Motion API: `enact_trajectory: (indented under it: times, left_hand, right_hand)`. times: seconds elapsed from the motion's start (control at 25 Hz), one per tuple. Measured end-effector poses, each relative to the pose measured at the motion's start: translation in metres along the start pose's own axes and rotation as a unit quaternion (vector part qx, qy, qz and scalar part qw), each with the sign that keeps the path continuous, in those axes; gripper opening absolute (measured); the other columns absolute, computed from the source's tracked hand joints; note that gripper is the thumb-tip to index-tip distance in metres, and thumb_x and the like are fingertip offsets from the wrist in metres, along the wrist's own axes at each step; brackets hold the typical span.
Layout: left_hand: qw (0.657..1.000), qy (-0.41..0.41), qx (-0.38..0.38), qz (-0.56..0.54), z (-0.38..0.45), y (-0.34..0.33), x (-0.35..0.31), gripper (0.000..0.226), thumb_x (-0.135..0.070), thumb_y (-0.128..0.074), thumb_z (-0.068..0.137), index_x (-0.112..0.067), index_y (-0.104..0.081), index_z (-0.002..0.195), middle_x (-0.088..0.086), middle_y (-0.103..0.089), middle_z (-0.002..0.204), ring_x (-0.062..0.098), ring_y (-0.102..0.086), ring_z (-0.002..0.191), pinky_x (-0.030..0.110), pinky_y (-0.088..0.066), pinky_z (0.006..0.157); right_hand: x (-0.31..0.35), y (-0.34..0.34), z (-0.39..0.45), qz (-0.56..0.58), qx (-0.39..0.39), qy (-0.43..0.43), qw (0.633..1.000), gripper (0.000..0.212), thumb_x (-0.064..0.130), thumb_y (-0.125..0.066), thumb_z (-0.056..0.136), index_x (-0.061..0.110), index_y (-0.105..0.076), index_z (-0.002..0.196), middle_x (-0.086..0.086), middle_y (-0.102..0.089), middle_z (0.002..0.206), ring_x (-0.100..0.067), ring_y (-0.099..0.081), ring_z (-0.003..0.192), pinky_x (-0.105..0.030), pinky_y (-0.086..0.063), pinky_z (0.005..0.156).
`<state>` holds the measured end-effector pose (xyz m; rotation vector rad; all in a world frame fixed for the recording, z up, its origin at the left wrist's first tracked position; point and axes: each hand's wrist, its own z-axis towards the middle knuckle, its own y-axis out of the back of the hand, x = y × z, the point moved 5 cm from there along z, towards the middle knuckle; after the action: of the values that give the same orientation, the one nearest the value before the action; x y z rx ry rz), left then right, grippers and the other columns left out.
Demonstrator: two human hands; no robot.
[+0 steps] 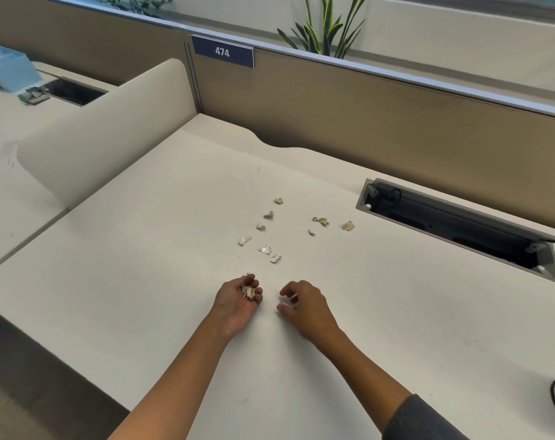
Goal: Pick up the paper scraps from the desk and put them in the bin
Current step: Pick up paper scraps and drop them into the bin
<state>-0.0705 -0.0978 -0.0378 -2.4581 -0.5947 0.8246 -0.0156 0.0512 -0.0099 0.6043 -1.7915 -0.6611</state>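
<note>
Keep the left hand [238, 301] cupped round its paper bits [248, 292], pinch the white scrap [285, 301] under the curled right hand [304, 308] on the desk [143, 265], then reach for the loose scraps [265, 249] just ahead.

On the bench [143, 281], loose paper scraps [265, 249] lie scattered just beyond both hands. The left hand [238, 301] holds gathered scraps [248, 292]; the right hand [301, 303] lies just beside it. A cable tray [454, 227] is sunk into the bench at far right, a partition [365, 115] behind.
</note>
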Motion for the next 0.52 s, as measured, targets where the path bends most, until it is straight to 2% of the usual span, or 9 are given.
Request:
enact_trajectory:
  times: [0.08,0.2,0.36,0.44,0.52]
  left_hand:
    - [1.000,-0.012,-0.016,0.002,0.001,0.005,-0.005,0.023,-0.009,-0.039,0.099,-0.003,-0.058,0.085,0.008,-0.051,0.075,0.020,-0.047,0.066,0.025,-0.040,0.064]
    - [0.999,-0.025,-0.022,0.007,-0.001,0.007,-0.010,0.026,-0.010,-0.039,0.100,-0.001,-0.059,0.086,0.010,-0.056,0.079,0.022,-0.052,0.071,0.027,-0.045,0.070]
    - [0.998,-0.054,-0.026,0.014,-0.005,0.007,-0.016,0.027,-0.011,-0.037,0.100,-0.001,-0.059,0.087,0.013,-0.060,0.086,0.026,-0.057,0.080,0.031,-0.048,0.080]
    - [0.997,-0.063,-0.012,0.029,-0.006,0.003,-0.018,0.030,-0.013,-0.034,0.100,0.002,-0.059,0.097,0.019,-0.061,0.099,0.030,-0.058,0.095,0.035,-0.046,0.092]
    - [0.998,-0.060,0.000,0.034,-0.006,0.001,-0.019,0.034,-0.015,-0.032,0.101,0.004,-0.060,0.106,0.020,-0.063,0.106,0.030,-0.058,0.100,0.034,-0.045,0.092]
  right_hand:
    - [0.001,-0.014,0.000,-0.050,0.018,0.029,0.998,0.018,0.015,-0.061,0.089,0.016,-0.064,0.107,0.000,-0.058,0.104,-0.019,-0.059,0.091,-0.026,-0.045,0.079]
    - [0.011,-0.023,0.003,-0.066,0.024,0.045,0.997,0.018,0.007,-0.051,0.089,0.013,-0.064,0.101,-0.003,-0.061,0.101,-0.021,-0.058,0.090,-0.028,-0.043,0.076]
    - [0.036,-0.013,0.008,0.121,-0.037,0.028,0.992,0.004,0.011,-0.064,0.088,0.013,-0.068,0.089,0.002,-0.070,0.088,-0.012,-0.064,0.079,-0.022,-0.052,0.073]
    - [0.058,-0.009,0.011,0.203,-0.040,0.059,0.977,0.006,0.016,-0.069,0.088,0.022,-0.068,0.085,0.008,-0.073,0.086,-0.005,-0.067,0.081,-0.016,-0.053,0.074]
    - [0.072,-0.005,0.020,0.228,-0.033,0.098,0.968,0.010,0.020,-0.067,0.090,0.029,-0.068,0.086,0.014,-0.073,0.086,0.000,-0.068,0.084,-0.009,-0.050,0.072]
